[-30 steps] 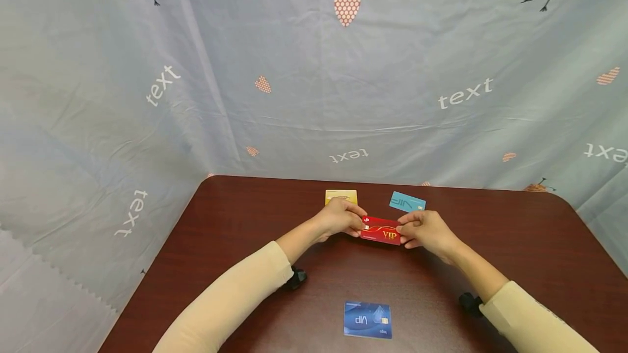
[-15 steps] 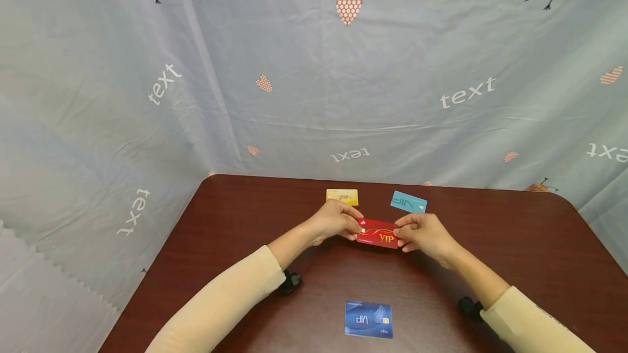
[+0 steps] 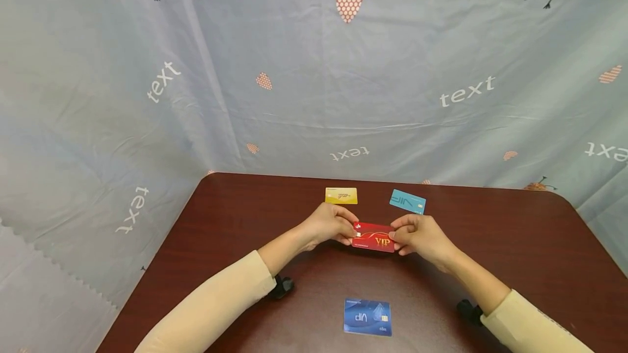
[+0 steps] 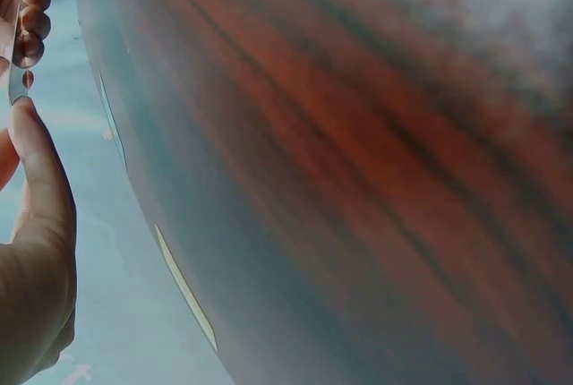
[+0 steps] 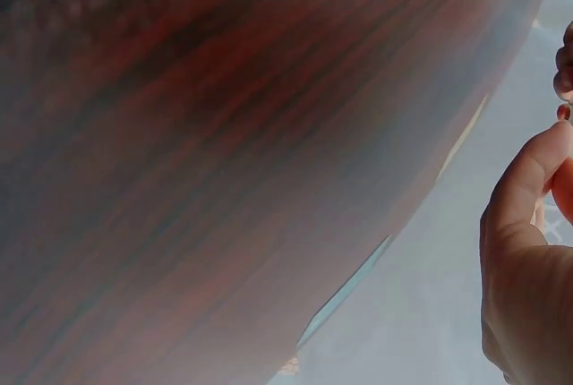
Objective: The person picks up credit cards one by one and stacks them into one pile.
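A red VIP card with gold lettering is held between both hands above the table, its printed face toward the head camera. My left hand pinches its left end between thumb and fingers. At the opposite end, my right hand pinches the card the same way. In the left wrist view the card shows nearly edge-on, with the left hand at its near end. The right wrist view catches the right hand at the frame's edge, and most of the card is cut off there.
On the brown table a yellow card lies behind the left hand and a light-blue VIP card behind the right. Nearer the front lies a dark-blue VIP card. A patterned grey-blue curtain hangs behind the table.
Both hands have drawn the red card slightly left and nearer to the person. The yellow card now shows more fully past the left hand.
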The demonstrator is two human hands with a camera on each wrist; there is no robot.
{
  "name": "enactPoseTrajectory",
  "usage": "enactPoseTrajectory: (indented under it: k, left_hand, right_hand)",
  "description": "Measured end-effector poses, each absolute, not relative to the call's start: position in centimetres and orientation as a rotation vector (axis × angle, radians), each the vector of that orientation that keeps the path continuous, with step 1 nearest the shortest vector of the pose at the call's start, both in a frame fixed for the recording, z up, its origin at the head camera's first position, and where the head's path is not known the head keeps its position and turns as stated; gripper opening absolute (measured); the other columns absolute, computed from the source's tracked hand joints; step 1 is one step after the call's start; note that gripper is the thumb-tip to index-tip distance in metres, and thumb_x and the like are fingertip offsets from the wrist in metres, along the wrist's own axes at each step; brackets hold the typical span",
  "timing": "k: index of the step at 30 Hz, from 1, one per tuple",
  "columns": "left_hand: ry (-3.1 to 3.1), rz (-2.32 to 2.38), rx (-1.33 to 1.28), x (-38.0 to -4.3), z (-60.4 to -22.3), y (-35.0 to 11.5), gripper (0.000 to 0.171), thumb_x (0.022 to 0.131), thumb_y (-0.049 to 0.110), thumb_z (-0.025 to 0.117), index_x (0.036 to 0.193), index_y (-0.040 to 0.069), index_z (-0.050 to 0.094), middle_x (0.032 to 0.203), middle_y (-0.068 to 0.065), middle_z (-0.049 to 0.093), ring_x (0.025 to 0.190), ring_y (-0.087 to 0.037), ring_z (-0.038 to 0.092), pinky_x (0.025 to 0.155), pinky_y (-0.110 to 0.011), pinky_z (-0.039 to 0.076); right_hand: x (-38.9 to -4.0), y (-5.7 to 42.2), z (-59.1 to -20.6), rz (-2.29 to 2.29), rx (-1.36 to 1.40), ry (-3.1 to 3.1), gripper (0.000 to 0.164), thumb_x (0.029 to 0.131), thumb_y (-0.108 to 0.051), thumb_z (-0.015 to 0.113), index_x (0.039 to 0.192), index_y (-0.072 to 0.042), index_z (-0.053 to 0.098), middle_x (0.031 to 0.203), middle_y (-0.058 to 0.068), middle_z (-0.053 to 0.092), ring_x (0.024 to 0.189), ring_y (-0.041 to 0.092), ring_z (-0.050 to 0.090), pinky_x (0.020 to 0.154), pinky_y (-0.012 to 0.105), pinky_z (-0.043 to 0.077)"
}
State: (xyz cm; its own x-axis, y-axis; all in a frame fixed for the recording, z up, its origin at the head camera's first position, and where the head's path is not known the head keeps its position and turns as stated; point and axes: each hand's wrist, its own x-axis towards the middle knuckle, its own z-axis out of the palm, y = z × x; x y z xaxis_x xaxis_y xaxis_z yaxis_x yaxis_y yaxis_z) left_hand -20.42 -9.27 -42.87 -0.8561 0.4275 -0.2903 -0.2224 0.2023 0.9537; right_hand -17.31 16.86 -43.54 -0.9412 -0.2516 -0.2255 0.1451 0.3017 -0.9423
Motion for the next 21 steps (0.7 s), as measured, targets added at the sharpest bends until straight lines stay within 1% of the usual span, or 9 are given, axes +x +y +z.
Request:
enactPoseTrajectory:
  k: [5,14,21]
  left_hand:
    - [1.973,1.701,0.198,-19.7,-42.8,-9.6,0.026,0.088,-0.009,0.075,0.114,-0.01,0.07,0.082,-0.014,0.074,0.062,-0.018,0.071,0.068,-0.034,0.064]
    - [1.966,1.695,0.202,-18.4,-42.9,-10.1,0.025,0.088,-0.008,0.076,0.113,-0.01,0.07,0.081,-0.014,0.073,0.061,-0.017,0.072,0.072,-0.04,0.065]
    - [1.952,1.704,0.186,-17.5,-43.1,-10.3,0.025,0.087,-0.01,0.076,0.111,-0.01,0.07,0.081,-0.015,0.073,0.06,-0.017,0.071,0.068,-0.037,0.065]
  right_hand:
    - [-16.8,16.6,-43.5,-1.679,-0.102,2.234,0.034,0.096,-0.007,0.075,0.121,0.011,0.061,0.088,0.014,0.071,0.073,0.023,0.069,0.069,0.035,0.064]
    - [-15.9,16.4,-43.7,-1.665,-0.125,2.226,0.033,0.096,-0.008,0.076,0.119,0.01,0.062,0.087,0.013,0.071,0.073,0.023,0.069,0.068,0.035,0.064]
    - [-15.2,16.4,-43.9,-1.683,-0.183,2.174,0.033,0.096,-0.007,0.076,0.119,0.012,0.061,0.086,0.013,0.071,0.073,0.023,0.069,0.066,0.034,0.064]
